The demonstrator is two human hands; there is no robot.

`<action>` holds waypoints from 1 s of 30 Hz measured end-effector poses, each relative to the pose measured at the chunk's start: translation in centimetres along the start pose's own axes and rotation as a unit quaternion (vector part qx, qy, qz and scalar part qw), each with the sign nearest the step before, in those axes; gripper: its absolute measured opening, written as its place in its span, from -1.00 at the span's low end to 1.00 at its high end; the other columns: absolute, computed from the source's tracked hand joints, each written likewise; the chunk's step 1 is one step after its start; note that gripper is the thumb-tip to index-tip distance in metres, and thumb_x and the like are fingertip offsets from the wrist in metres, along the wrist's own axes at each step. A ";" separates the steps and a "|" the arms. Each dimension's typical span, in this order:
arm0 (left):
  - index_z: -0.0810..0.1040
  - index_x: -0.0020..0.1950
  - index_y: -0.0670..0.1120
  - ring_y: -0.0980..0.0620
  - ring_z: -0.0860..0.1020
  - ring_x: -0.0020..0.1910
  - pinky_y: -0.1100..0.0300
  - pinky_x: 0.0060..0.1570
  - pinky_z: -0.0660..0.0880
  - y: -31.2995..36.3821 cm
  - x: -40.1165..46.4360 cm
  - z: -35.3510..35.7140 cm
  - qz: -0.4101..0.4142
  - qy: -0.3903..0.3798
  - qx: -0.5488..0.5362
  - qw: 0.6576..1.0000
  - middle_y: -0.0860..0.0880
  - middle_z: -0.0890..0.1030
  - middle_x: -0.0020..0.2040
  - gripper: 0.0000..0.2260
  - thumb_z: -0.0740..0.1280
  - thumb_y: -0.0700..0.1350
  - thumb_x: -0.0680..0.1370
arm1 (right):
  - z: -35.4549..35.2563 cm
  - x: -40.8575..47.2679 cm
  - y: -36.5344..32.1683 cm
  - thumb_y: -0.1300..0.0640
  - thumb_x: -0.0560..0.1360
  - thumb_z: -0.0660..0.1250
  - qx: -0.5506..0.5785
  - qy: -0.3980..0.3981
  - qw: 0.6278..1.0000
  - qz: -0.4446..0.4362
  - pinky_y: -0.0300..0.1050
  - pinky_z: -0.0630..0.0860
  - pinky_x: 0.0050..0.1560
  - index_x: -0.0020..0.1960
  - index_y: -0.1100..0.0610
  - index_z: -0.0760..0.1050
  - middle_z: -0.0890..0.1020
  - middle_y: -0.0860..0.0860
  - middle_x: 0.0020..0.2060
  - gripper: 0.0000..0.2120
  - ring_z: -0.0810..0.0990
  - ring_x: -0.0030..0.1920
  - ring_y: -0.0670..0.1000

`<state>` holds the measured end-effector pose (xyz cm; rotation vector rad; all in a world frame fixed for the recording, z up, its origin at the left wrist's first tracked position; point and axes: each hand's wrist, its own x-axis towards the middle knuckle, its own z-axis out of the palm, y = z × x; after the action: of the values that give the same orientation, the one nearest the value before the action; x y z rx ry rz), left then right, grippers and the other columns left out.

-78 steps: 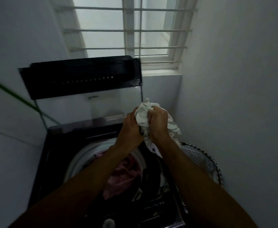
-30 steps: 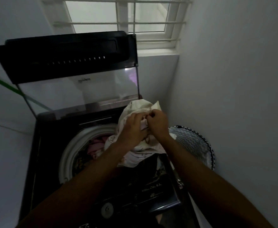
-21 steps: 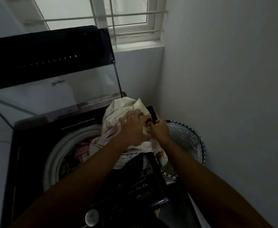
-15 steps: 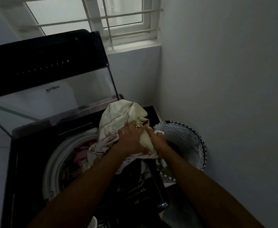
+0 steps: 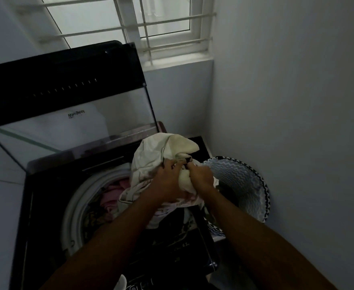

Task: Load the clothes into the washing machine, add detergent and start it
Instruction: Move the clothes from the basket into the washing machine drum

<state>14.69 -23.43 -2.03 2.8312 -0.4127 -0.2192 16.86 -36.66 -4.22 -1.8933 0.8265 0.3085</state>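
Note:
A black top-loading washing machine (image 5: pixel 46 216) stands open, its glass lid (image 5: pixel 71 114) raised at the back. Pink clothes (image 5: pixel 113 195) lie in the white-rimmed drum (image 5: pixel 75 206). A bundle of cream-white cloth (image 5: pixel 155 151) is held over the drum's right edge. My left hand (image 5: pixel 167 181) grips the bundle from the left, and my right hand (image 5: pixel 201 176) grips it from the right. Both fists are closed on the fabric, which hangs down below them.
A zigzag-patterned laundry basket (image 5: pixel 245 185) sits on the floor right of the machine, against the white wall (image 5: pixel 297 122). A barred window (image 5: pixel 130 24) is behind the lid. The machine's control panel (image 5: pixel 182 248) is at the near right edge.
The cloth bundle has grown larger and spread out since the first frame. My view has shifted right, showing more of the basket. Both hands keep hold of the cloth.

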 end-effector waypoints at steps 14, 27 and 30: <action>0.37 0.38 0.12 0.06 0.45 0.28 0.17 0.27 0.35 -6.5 -4.9 -2.5 -0.111 0.064 -0.164 0.978 0.09 0.48 0.23 -0.22 0.38 0.43 0.26 | 5.7 -6.5 -4.7 -0.30 0.40 0.27 -0.060 0.036 0.995 -0.074 0.01 0.47 0.21 0.31 0.18 0.45 0.61 0.13 0.14 -0.32 0.57 0.16 0.16; 0.01 0.59 0.16 0.10 0.26 0.46 0.31 0.29 0.24 -14.6 -12.4 -3.4 -0.143 -0.022 -0.316 0.938 0.14 0.24 0.51 0.04 0.61 0.05 0.30 | 13.8 -11.8 -4.8 -0.27 0.46 0.13 -0.155 -0.094 0.971 -0.154 -0.14 0.36 -0.09 0.00 0.16 0.59 0.63 0.05 -0.08 -0.47 0.59 0.01 0.09; 0.08 0.57 0.18 0.15 0.37 0.36 0.36 0.20 0.30 -15.7 -13.9 -3.2 -0.162 -0.044 -0.329 0.929 0.13 0.34 0.45 -0.08 0.57 0.02 0.37 | 15.5 -12.3 -3.9 -0.20 0.54 0.13 -0.179 -0.124 0.960 -0.174 -0.12 0.40 0.01 0.04 0.17 0.59 0.65 0.12 0.03 -0.52 0.59 0.10 0.13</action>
<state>6.18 -3.97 -1.93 2.2050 0.1118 -0.4541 12.66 -17.02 -1.92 -2.2358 0.2712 0.4889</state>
